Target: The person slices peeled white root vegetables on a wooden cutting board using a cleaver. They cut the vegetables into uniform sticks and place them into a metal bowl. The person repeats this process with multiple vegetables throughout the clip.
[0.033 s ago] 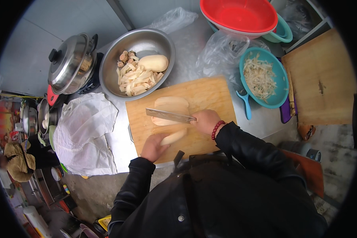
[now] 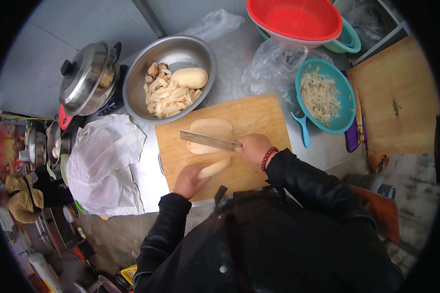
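Note:
On the wooden cutting board (image 2: pixel 264 117) lies a pale peeled root (image 2: pixel 211 126), which looks like lotus root, cut lengthwise into slabs. My right hand (image 2: pixel 253 148), with a red bead bracelet at the wrist, is closed round the handle of a cleaver (image 2: pixel 208 140). Its blade crosses over the slabs and points left. Nearer to me, my left hand (image 2: pixel 188 181) grips the left end of a separate curved root piece (image 2: pixel 217 167) on the board. Its fingertips are partly hidden. Past the board's far left corner, a steel bowl (image 2: pixel 132 93) holds cut sticks, brownish ends and a whole peeled root (image 2: pixel 189 77).
Right of the board are a blue peeler (image 2: pixel 304 130) and a teal bowl (image 2: pixel 348 105) of peelings. Behind stand a red basin (image 2: pixel 298 19) and clear plastic bags (image 2: pixel 269 66). A white cloth-like bag (image 2: pixel 102 166) and a lidded steel pot (image 2: pixel 89 73) are on the left.

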### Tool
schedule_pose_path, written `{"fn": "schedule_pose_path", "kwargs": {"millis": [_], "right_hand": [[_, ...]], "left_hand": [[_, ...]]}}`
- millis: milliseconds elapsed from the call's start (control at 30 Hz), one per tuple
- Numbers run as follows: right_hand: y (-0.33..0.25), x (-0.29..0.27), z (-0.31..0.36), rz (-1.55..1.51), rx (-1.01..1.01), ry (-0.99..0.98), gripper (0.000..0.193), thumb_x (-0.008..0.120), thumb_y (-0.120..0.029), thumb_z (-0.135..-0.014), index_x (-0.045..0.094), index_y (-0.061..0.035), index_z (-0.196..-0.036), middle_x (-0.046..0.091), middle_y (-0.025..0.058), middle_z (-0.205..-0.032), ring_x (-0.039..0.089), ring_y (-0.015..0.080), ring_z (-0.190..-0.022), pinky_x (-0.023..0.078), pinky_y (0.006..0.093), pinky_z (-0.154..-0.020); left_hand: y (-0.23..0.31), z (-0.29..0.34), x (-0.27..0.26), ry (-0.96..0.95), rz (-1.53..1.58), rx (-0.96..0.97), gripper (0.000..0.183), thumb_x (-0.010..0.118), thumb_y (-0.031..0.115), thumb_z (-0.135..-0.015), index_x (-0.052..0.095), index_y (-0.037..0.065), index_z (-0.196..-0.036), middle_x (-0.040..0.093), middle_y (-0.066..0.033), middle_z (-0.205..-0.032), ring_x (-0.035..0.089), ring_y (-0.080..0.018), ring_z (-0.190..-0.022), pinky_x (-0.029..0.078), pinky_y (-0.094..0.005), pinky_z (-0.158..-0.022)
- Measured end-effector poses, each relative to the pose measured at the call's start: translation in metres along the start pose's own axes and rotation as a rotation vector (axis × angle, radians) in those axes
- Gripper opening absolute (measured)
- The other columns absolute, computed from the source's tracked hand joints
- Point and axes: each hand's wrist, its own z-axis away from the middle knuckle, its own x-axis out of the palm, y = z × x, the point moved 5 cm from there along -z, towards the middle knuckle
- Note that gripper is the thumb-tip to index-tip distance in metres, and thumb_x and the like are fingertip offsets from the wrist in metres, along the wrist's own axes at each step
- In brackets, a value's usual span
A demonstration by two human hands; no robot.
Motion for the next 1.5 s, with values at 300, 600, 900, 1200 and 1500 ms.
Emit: {"fn": "schedule_pose_path", "kwargs": {"millis": [300,600,900,1200,1500], "right_hand": [[0.001,0.003,0.030,-0.156,0.001,0.074,0.023,0.061,-0.029,-0.089,0.070,-0.0084,-0.092,0.068,0.0175,-0.084,0.066,0.0386,-0.083,0.051,0.0502,-0.074],[0.014,0.011,0.052,-0.253,0.003,0.180,0.021,0.065,-0.028,-0.089,0.076,-0.0123,-0.098,0.068,0.0162,-0.078,0.066,0.0370,-0.075,0.052,0.0451,-0.067],[0.013,0.023,0.058,-0.111,-0.045,0.091,0.021,0.061,-0.030,-0.091,0.070,-0.0110,-0.088,0.067,0.0160,-0.079,0.065,0.0382,-0.078,0.051,0.0506,-0.069],[0.008,0.031,0.061,-0.060,0.047,0.002,0.024,0.059,-0.030,-0.092,0.069,-0.0087,-0.087,0.067,0.0165,-0.080,0.065,0.0389,-0.081,0.051,0.0507,-0.072],[-0.001,0.026,0.058,-0.033,0.035,-0.035,0.024,0.059,-0.029,-0.092,0.070,-0.0080,-0.088,0.067,0.0175,-0.079,0.064,0.0396,-0.080,0.051,0.0510,-0.073]], "left_hand": [[0.013,0.013,0.003,0.126,-0.138,0.155,0.045,0.079,0.003,-0.074,0.067,0.007,-0.118,0.068,-0.0136,-0.116,0.063,-0.0362,-0.106,0.051,-0.0434,-0.092],[0.019,0.025,0.010,0.258,-0.195,0.255,0.044,0.075,-0.001,-0.066,0.067,0.006,-0.109,0.067,-0.0128,-0.112,0.063,-0.0354,-0.103,0.051,-0.0451,-0.090],[0.023,0.024,0.002,0.135,-0.087,0.179,0.047,0.073,-0.003,-0.069,0.066,0.005,-0.115,0.066,-0.0139,-0.116,0.060,-0.0361,-0.109,0.048,-0.0458,-0.095],[0.007,0.028,0.020,0.536,-0.145,0.015,0.038,0.074,-0.003,-0.076,0.064,0.007,-0.111,0.059,-0.0156,-0.116,0.055,-0.0377,-0.111,0.045,-0.0461,-0.097],[-0.004,0.032,0.050,0.717,-0.166,0.041,0.027,0.075,0.000,-0.078,0.067,0.009,-0.103,0.058,-0.0149,-0.116,0.056,-0.0368,-0.108,0.048,-0.0445,-0.092]]}}
